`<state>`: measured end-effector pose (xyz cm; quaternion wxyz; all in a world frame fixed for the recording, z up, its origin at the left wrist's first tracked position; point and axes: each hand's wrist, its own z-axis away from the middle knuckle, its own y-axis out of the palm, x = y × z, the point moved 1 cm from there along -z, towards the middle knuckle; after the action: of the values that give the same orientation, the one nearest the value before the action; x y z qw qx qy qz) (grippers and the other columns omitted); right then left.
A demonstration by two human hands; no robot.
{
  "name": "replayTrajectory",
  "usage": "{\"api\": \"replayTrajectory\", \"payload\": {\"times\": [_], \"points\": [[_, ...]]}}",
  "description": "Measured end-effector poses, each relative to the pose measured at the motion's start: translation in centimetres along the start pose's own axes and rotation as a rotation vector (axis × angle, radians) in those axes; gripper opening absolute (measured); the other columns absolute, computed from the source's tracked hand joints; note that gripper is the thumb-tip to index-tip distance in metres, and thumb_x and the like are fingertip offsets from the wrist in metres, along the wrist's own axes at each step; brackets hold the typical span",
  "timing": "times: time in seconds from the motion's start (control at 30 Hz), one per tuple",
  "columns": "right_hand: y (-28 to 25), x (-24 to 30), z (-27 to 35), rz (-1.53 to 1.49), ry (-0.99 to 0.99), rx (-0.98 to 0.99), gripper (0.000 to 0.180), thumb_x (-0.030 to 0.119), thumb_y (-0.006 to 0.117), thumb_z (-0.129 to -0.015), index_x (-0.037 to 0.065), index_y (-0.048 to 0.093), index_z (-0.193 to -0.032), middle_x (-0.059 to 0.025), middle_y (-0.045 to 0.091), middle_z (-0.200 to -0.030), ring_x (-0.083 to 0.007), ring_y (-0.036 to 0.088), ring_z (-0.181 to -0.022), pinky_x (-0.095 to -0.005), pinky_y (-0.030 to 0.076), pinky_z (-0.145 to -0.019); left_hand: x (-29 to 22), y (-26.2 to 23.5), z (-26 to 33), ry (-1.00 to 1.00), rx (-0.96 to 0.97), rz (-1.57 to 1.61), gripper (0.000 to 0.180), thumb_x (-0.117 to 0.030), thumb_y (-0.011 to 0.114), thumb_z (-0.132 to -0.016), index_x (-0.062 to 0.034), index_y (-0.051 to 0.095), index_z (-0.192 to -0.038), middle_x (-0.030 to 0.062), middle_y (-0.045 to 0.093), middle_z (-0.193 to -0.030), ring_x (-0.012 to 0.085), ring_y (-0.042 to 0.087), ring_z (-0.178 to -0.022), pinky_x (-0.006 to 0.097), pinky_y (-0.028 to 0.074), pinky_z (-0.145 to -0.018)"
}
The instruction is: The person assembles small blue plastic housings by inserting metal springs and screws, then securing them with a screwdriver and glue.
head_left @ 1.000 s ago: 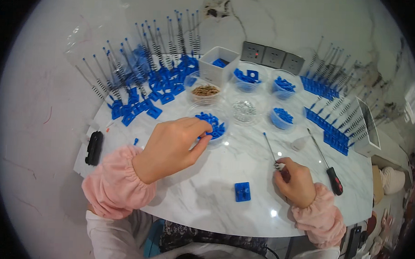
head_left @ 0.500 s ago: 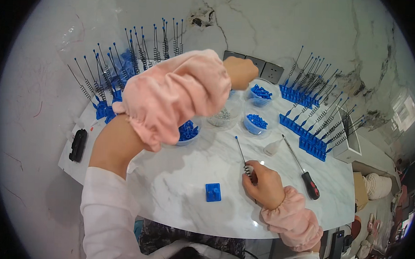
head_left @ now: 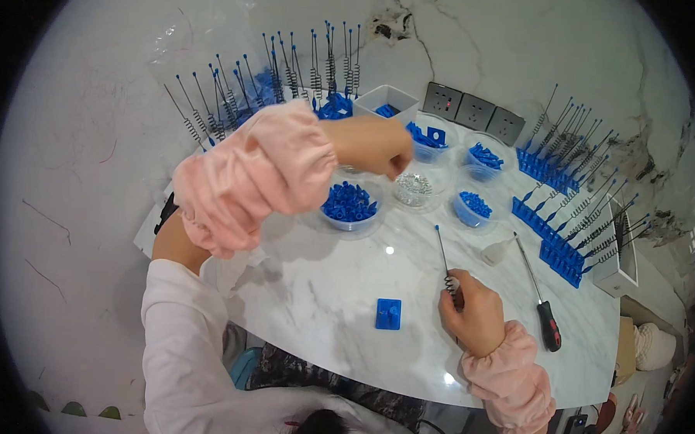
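Left hand (head_left: 374, 144) now lifted from bowl of blue parts (head_left: 349, 205), pinched over clear bowl (head_left: 415, 187); contents not discernible. Right hand (head_left: 475, 309), right of blue block (head_left: 388, 313) on tabletop (head_left: 313, 293), unmoved, spring rod (head_left: 445, 260) grasped.

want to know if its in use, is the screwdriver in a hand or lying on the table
Lying on the table. The screwdriver rests flat to the right of the right hand, which grips a thin spring-wrapped rod instead.

Blue block (head_left: 388, 313) on white grey-veined marble table (head_left: 321, 293); pink sleeves (head_left: 248, 174).
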<state>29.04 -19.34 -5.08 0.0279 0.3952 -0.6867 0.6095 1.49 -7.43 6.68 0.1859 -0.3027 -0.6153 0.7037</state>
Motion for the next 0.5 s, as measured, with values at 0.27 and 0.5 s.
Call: {"api": "replayTrajectory", "payload": {"times": [0.27, 0.5], "points": [[0.0, 0.0, -0.2, 0.001, -0.009, -0.012, 0.029, 0.013, 0.064, -0.082, 0.001, 0.061, -0.108, -0.0189, 0.066, -0.080, -0.0356, 0.064, -0.062, -0.0433, 0.050, -0.058, 1.8, 6.9, 3.7, -0.071, 0.044, -0.230, 0.025, 0.000, 0.070, -0.075, -0.0017, 0.067, -0.099, 0.0141, 0.069, -0.095, 0.0329, 0.067, -0.093, 0.040, 0.054, -0.075], [0.0, 0.2, -0.3, -0.026, 0.028, 0.010, 0.028, 0.013, 0.064, -0.081, 0.002, 0.062, -0.107, -0.0173, 0.066, -0.075, -0.0329, 0.064, -0.061, -0.0414, 0.049, -0.057, 2.6, 8.2, 3.6, -0.061, -0.056, -0.049, 0.021, 0.004, 0.066, -0.074, 0.0005, 0.064, -0.095, 0.0168, 0.068, -0.087, 0.0352, 0.068, -0.084, 0.042, 0.052, -0.069]]}}
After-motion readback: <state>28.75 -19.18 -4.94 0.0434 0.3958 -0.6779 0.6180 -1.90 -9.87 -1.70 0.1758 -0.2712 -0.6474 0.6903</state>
